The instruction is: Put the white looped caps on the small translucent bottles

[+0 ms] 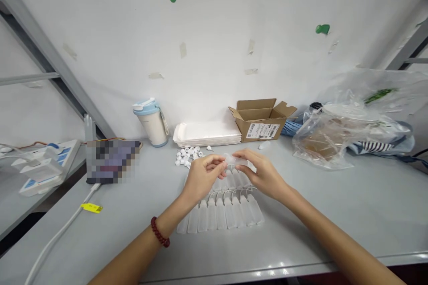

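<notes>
My left hand (202,176) and my right hand (262,173) meet over the grey table (334,213), fingers pinched on the two ends of one small translucent plastic bottle (232,160). Just below them lies a row of several similar translucent bottles (222,211), side by side on the table. A heap of small white caps (187,156) sits behind my left hand. A red bead bracelet is on my left wrist.
Against the wall stand a blue-and-white mug (152,122), a stack of white trays (207,133) and an open cardboard box (262,120). Crumpled clear plastic bags (347,129) fill the right. A white cable (56,240) with a yellow tag runs at left.
</notes>
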`<state>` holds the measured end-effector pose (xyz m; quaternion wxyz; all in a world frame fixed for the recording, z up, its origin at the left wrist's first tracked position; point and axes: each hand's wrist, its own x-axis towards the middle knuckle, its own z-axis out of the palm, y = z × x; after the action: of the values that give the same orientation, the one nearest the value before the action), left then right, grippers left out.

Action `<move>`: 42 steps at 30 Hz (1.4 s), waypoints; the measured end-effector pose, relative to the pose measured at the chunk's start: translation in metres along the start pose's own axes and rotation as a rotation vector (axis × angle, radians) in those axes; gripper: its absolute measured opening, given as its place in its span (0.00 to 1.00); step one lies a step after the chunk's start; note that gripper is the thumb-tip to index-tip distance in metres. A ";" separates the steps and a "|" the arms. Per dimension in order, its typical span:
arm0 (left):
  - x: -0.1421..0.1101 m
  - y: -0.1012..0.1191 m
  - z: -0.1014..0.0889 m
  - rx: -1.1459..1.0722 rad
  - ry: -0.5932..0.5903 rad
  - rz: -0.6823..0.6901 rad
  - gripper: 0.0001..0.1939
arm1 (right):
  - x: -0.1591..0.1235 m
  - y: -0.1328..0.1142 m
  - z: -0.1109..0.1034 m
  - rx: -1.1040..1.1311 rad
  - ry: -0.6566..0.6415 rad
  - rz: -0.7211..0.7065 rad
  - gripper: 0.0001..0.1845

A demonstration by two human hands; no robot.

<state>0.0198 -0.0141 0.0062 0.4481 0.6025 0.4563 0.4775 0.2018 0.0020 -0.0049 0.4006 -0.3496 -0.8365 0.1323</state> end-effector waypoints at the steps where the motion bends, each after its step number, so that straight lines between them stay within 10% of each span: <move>1: 0.000 0.000 0.000 0.007 0.003 -0.001 0.09 | -0.001 0.003 -0.001 -0.011 -0.003 -0.001 0.11; 42: -0.006 0.000 0.004 0.088 -0.014 0.013 0.14 | -0.007 -0.004 -0.005 0.042 -0.046 -0.017 0.11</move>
<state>0.0226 -0.0207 0.0044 0.4213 0.6279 0.4697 0.4556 0.2070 -0.0059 -0.0036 0.3897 -0.3308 -0.8455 0.1544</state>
